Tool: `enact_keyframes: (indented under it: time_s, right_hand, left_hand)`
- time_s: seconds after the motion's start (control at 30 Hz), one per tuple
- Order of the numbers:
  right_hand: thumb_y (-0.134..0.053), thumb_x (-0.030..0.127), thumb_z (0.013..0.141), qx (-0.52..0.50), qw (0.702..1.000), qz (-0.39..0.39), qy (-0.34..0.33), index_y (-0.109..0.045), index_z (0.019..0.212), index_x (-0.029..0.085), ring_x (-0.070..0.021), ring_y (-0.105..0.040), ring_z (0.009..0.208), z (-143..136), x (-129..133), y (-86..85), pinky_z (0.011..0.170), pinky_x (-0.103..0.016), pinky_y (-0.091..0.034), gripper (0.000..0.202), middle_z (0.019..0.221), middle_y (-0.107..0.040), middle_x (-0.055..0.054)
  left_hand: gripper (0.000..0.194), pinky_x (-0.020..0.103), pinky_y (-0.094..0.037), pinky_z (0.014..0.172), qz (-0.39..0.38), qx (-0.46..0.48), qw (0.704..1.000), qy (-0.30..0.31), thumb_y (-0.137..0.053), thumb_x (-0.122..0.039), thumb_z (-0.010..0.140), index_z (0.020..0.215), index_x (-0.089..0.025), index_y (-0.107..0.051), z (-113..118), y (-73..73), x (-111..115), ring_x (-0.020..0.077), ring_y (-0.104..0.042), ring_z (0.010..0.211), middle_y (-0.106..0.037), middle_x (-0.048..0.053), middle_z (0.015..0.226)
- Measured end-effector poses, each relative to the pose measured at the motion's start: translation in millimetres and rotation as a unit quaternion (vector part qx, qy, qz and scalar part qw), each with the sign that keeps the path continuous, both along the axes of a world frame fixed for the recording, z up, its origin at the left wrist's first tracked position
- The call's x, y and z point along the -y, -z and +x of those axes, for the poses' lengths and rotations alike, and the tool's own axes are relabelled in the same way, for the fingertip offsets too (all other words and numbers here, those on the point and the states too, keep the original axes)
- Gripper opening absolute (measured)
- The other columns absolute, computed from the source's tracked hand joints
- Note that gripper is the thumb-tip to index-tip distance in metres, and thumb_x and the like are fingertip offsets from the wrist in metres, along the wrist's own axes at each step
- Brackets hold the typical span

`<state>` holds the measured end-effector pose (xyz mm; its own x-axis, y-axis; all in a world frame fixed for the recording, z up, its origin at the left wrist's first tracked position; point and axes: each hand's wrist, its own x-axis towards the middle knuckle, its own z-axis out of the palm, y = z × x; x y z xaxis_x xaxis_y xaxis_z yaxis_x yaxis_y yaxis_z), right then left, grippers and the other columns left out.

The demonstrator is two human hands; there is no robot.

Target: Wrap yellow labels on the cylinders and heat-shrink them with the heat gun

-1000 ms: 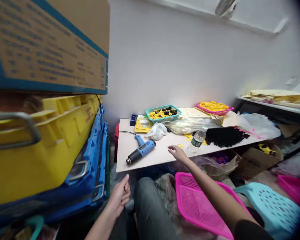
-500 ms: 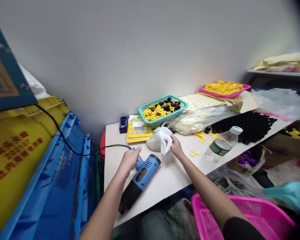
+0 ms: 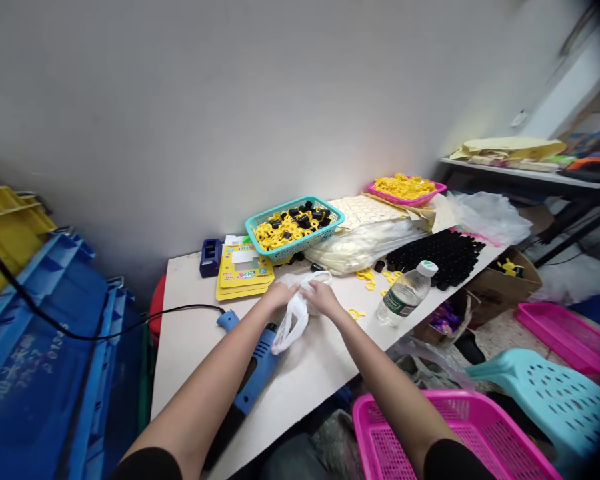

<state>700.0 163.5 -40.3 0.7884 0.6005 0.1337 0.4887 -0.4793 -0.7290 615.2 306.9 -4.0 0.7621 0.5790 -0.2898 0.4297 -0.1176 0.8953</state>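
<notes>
Both my hands grip a white plastic bag (image 3: 296, 320) at its gathered top, in the middle of the white table (image 3: 180, 360). My left hand (image 3: 281, 293) is closed on the bag's left side, and my right hand (image 3: 321, 297) pinches the right side close by. What the bag contains is hidden. Under my left forearm lies a blue and black heat gun (image 3: 260, 373), partly covered by the arm, with its cord running off to the left. A clear water bottle (image 3: 406, 293) with a white cap stands to the right of my right forearm.
A teal basket (image 3: 295, 252) of yellow and black pieces stands behind the bag, beside yellow cards (image 3: 243, 273). Black cylinders (image 3: 437, 257) cover the table's right part, near loose yellow rings (image 3: 365, 277). A pink basket (image 3: 430, 427) sits below the front edge; blue crates (image 3: 35, 347) stand left.
My left hand has let go of the heat gun, which now lies on the table, and has taken hold of the bag beside my right hand. The view has turned right.
</notes>
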Motion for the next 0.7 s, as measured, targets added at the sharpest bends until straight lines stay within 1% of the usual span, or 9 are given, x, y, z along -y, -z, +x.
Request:
enact_keyframes:
  time_s: [0.07,0.23,0.3,0.37,0.43,0.5,0.57,0.63,0.7]
  right_hand:
    - [-0.052,0.047,0.093,-0.027,1.0,-0.006,0.003,-0.058,0.104,0.005,-0.0092,-0.054,0.096,3.7,1.9,4.1,0.093,-0.028,-0.051,0.043,0.096,-0.056,-0.007]
    - [-0.048,0.046,0.095,-0.069,0.99,0.021,0.12,-0.056,0.106,0.006,-0.0086,-0.054,0.094,1.4,40.9,20.7,0.088,-0.026,-0.052,0.043,0.096,-0.055,-0.007]
    - [-0.048,0.046,0.095,-0.065,0.986,0.034,0.149,-0.056,0.111,0.006,-0.0101,-0.054,0.099,-4.6,51.3,19.6,0.092,-0.028,-0.052,0.043,0.102,-0.055,-0.009]
    - [-0.049,0.044,0.095,-0.043,0.986,0.053,0.152,-0.054,0.12,0.008,-0.013,-0.052,0.111,-10.0,48.5,9.4,0.101,-0.034,-0.049,0.044,0.114,-0.053,-0.011]
    - [-0.048,0.042,0.095,-0.021,0.99,0.066,0.125,-0.051,0.127,0.009,-0.0151,-0.048,0.12,-11.1,33.0,-7.7,0.108,-0.038,-0.045,0.046,0.123,-0.05,-0.012]
    - [-0.049,0.044,0.095,-0.017,0.996,0.052,0.074,-0.053,0.124,0.009,-0.0141,-0.05,0.117,-6.3,12.5,-25.7,0.107,-0.037,-0.046,0.046,0.12,-0.052,-0.012]
    - [-0.05,0.045,0.094,-0.033,0.998,0.023,0.041,-0.055,0.118,0.007,-0.0126,-0.053,0.109,3.3,-2.8,-39.7,0.101,-0.034,-0.049,0.046,0.111,-0.055,-0.01]
    - [-0.051,0.046,0.094,-0.045,0.998,0.006,0.046,-0.056,0.113,0.006,-0.011,-0.054,0.103,14.8,-5.5,-47.7,0.095,-0.03,-0.051,0.044,0.105,-0.056,-0.009]
    - [-0.05,0.046,0.094,-0.038,0.995,0.011,0.096,-0.056,0.113,0.006,-0.0106,-0.054,0.102,24.2,3.9,-50.5,0.095,-0.029,-0.051,0.044,0.106,-0.055,-0.009]
  left_hand:
    - [0.031,0.042,-0.055,0.088,-0.028,0.008,1.0,-0.006,-0.059,-0.037,0.094,0.118,-0.017,-0.061,0.2,1.9,-2.9,0.0217,-0.063,0.103,-0.062,0.009,0.12]
    - [0.033,0.038,-0.057,0.079,-0.122,0.008,0.992,-0.042,-0.059,-0.038,0.094,0.118,-0.015,-0.06,-27.9,-2.2,-38.0,0.0191,-0.064,0.094,-0.063,0.008,0.114]
    - [0.035,0.038,-0.057,0.079,-0.168,0.005,0.984,-0.055,-0.059,-0.038,0.094,0.12,-0.015,-0.059,-39.9,-4.0,-51.6,0.0191,-0.064,0.094,-0.063,0.009,0.114]
    - [0.036,0.04,-0.057,0.081,-0.215,0.004,0.974,-0.065,-0.059,-0.039,0.094,0.122,-0.015,-0.058,-47.1,-3.6,-58.8,0.0203,-0.063,0.097,-0.062,0.01,0.117]
    - [0.038,0.042,-0.056,0.083,-0.259,0.006,0.963,-0.074,-0.059,-0.039,0.094,0.123,-0.015,-0.057,-48.9,-1.5,-60.3,0.0215,-0.063,0.1,-0.061,0.01,0.12]
    - [0.038,0.043,-0.056,0.085,-0.301,0.012,0.95,-0.083,-0.06,-0.039,0.093,0.124,-0.016,-0.057,-47.7,0.9,-59.2,0.0221,-0.063,0.102,-0.06,0.01,0.121]
    - [0.039,0.044,-0.055,0.086,-0.342,0.02,0.935,-0.094,-0.06,-0.038,0.093,0.125,-0.016,-0.057,-46.9,2.7,-59.0,0.0226,-0.062,0.104,-0.06,0.01,0.123]
    - [0.038,0.044,-0.055,0.087,-0.386,0.03,0.916,-0.103,-0.06,-0.037,0.093,0.125,-0.016,-0.057,-49.2,3.6,-61.1,0.0228,-0.062,0.105,-0.06,0.011,0.124]
    - [0.038,0.044,-0.055,0.087,-0.436,0.045,0.893,-0.102,-0.06,-0.037,0.093,0.125,-0.016,-0.057,-54.8,3.2,-64.4,0.0229,-0.062,0.105,-0.059,0.011,0.124]
